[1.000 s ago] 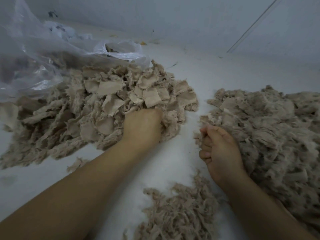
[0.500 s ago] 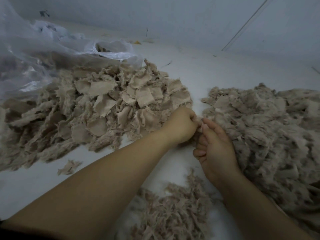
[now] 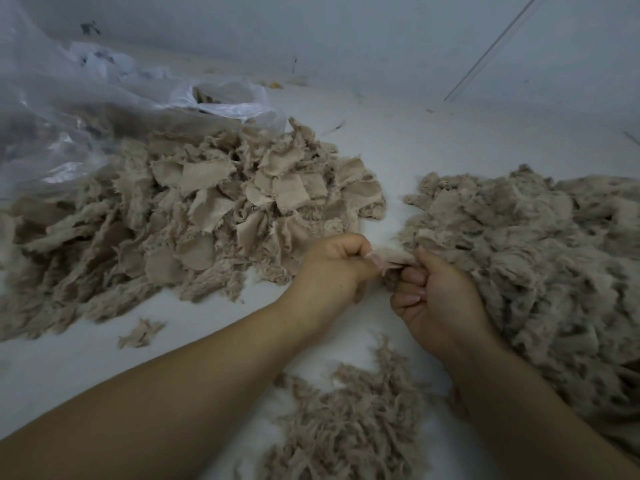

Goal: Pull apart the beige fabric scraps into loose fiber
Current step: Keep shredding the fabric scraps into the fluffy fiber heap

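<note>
A heap of beige fabric scraps [image 3: 214,209] with frayed edges covers the left of the white surface. A big mound of loose beige fiber [image 3: 540,265] lies on the right, and a smaller tuft pile [image 3: 349,420] sits near me between my forearms. My left hand [image 3: 332,268] and my right hand [image 3: 436,299] meet in the middle. Both pinch the same small beige scrap [image 3: 394,259], one at each end, just above the surface.
A crumpled clear plastic bag [image 3: 79,119] holding more scraps lies at the back left, its mouth against the heap. One stray scrap [image 3: 140,334] rests alone in front of the heap. A pale wall [image 3: 381,36] rises behind the white floor [image 3: 433,140].
My left hand left the scrap heap with a piece and moved right to meet my right hand. Both hands now grip that scrap between them.
</note>
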`<state>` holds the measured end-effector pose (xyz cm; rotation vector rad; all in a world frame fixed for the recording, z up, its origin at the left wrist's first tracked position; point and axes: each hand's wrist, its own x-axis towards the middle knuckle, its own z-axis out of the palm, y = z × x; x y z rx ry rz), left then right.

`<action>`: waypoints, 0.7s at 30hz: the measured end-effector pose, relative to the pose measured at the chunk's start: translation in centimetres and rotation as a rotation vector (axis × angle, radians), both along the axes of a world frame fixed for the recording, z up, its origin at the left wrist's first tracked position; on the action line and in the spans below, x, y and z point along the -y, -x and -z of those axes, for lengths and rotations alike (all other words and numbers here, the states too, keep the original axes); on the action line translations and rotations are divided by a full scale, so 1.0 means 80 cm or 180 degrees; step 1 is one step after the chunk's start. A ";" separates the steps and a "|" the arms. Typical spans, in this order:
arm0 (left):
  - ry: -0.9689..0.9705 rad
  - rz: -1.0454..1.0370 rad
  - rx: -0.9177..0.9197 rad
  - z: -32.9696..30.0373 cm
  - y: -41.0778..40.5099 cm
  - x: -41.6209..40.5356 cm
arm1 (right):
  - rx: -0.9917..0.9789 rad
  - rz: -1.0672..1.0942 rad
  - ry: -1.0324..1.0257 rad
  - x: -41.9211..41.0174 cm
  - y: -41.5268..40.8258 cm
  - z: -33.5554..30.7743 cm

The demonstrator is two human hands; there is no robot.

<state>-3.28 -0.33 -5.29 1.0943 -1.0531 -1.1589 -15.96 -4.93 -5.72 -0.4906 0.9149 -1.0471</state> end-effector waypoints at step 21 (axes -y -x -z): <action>0.0740 -0.0185 -0.0418 0.014 -0.033 -0.045 | -0.0232 -0.0031 0.0341 0.003 0.003 0.012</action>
